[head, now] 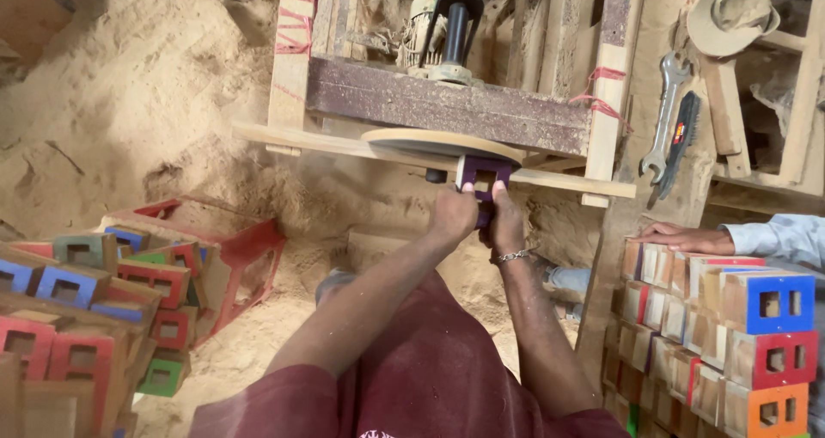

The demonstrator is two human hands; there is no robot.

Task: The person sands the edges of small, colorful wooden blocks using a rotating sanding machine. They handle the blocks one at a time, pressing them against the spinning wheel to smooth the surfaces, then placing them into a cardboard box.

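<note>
Both of my hands hold a small purple-faced wooden block [484, 175] with a square hole, pressed up against the flat round sanding disc [443, 143]. My left hand [453, 213] grips the block's lower left side. My right hand [504, 223], with a metal bracelet at the wrist, grips its lower right side. The disc sits under a motor [436, 34] mounted in a rough wooden frame [447, 103]. My fingers hide the lower part of the block.
A heap of painted hollow wooden blocks [94, 300] lies at left beside a red crate [249, 257]. Stacked painted blocks [730, 335] stand at right, with another person's hand [687, 236] resting on them. A spanner [666, 116] hangs on the post. Sawdust [129, 103] is piled behind.
</note>
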